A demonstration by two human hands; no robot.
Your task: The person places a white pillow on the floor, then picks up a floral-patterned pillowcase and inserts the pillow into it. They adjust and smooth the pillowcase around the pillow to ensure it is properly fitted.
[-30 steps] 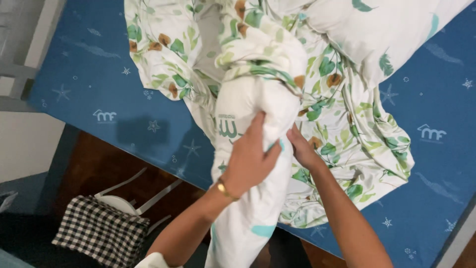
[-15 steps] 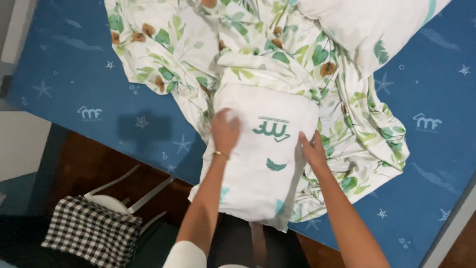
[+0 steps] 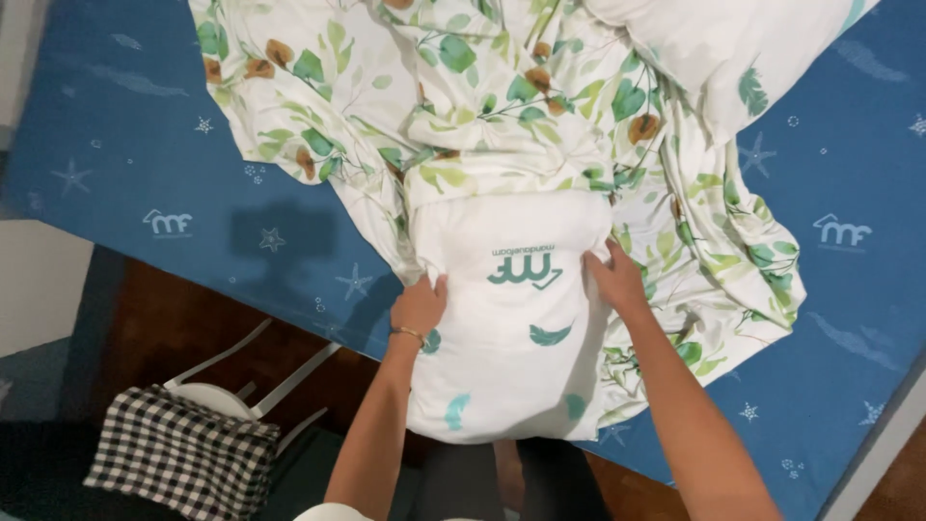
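Gripping white pillow (image 3: 511, 328) btwn left hand (image 3: 419, 306), right hand (image 3: 617, 282), seemingly half-cased

A blue mattress (image 3: 145, 183) printed with pale stars lay under everything; a second white pillow (image 3: 733, 48) sat at its far side, and a white chair (image 3: 231, 386) draped in checked cloth (image 3: 174, 453) stood beside it
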